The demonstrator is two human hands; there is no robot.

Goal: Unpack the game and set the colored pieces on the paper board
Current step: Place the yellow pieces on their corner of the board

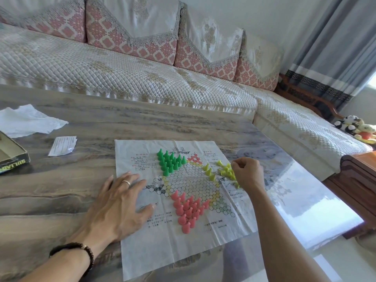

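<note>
Running along the far side, a quilted sofa [126, 64] backs the marbled tabletop [61, 190]. A paper board [183, 241] lies flat on the tabletop near its right end. The left hand [118, 202] rests palm down with fingers spread, pressing the board's left edge. The right hand [247, 174] hovers over the board's right side with fingers curled, thumb and forefinger pressed together; whether they pinch a piece I cannot tell. Green pieces [169, 161] stand clustered on the board's upper left point, pink pieces [187, 210] on the lower point, and yellow pieces [224, 170] lie scattered just beside the right hand. At the left edge sits an open box [14, 157], with a crumpled wrapper [26, 121] behind it and a folded leaflet [63, 145] between box and board.
</note>
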